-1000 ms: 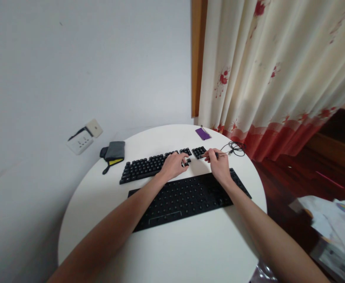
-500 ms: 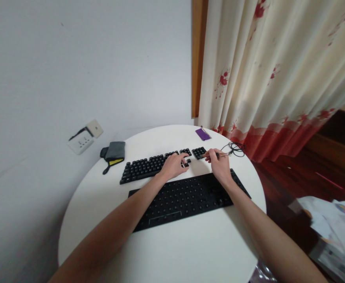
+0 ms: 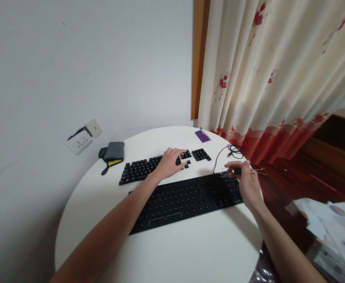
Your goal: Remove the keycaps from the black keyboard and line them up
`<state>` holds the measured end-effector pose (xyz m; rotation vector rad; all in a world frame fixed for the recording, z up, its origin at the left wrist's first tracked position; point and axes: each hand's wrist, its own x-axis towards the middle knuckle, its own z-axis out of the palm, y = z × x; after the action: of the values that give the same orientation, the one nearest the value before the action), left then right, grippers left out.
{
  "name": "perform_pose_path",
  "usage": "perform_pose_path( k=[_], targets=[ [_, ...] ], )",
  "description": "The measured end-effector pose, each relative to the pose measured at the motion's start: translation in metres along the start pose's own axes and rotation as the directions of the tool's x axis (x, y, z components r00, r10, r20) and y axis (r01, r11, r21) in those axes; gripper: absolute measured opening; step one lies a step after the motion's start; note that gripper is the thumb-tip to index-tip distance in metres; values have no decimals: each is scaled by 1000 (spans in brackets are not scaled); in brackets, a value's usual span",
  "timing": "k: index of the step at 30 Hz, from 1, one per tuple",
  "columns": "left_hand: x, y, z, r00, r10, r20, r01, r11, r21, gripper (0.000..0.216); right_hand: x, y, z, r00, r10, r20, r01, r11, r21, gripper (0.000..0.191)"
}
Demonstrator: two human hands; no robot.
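Note:
Two black keyboards lie on a round white table (image 3: 190, 251). The far keyboard (image 3: 139, 169) carries its keycaps; the near keyboard (image 3: 184, 200) shows only bare switch stems. My left hand (image 3: 170, 162) lies flat on the far keyboard's right part, fingers spread on the keys. My right hand (image 3: 246, 182) is lifted above the near keyboard's right end. It pinches a wire keycap puller (image 3: 257, 171) with a small black keycap (image 3: 236, 171) in it. A separate block of keys (image 3: 201, 154) sits at the far keyboard's right end.
A thin black cable (image 3: 233, 149) coils near the table's right edge. A purple card (image 3: 202, 135) lies at the back, a grey and yellow pouch (image 3: 113, 152) at the left. A wall socket (image 3: 82, 138), a floral curtain (image 3: 266, 78) and loose papers (image 3: 331, 224) surround the table.
My right hand has pulled back from the far keyboard's right end toward me and to the right, lifting the puller with a keycap. My left hand has stayed on the far keyboard.

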<state>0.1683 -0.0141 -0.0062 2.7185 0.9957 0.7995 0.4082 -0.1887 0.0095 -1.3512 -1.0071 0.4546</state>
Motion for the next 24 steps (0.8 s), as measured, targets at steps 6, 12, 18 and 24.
perform_pose_path(
  k=[6, 12, 18, 24],
  targets=[
    [-7, -4, -2, 975, 39, 218, -71, 987, 141, 79, -16, 14, -18, 999, 47, -6, -47, 998, 36, 61],
    [-8, -14, -5, 972, 25, 233, -64, 985, 159, 72, -19, 15, -18, 999, 53, 10, -54, 997, 60, 60],
    [-8, -19, -5, 974, 23, 227, -63, 983, 170, 65, -20, 15, -18, 998, 63, 18, -64, 996, 64, 59],
    [-7, -19, -5, 974, 12, 226, -51, 985, 166, 64, -21, 16, -19, 997, 79, 13, -79, 995, 57, 59]
  ],
)
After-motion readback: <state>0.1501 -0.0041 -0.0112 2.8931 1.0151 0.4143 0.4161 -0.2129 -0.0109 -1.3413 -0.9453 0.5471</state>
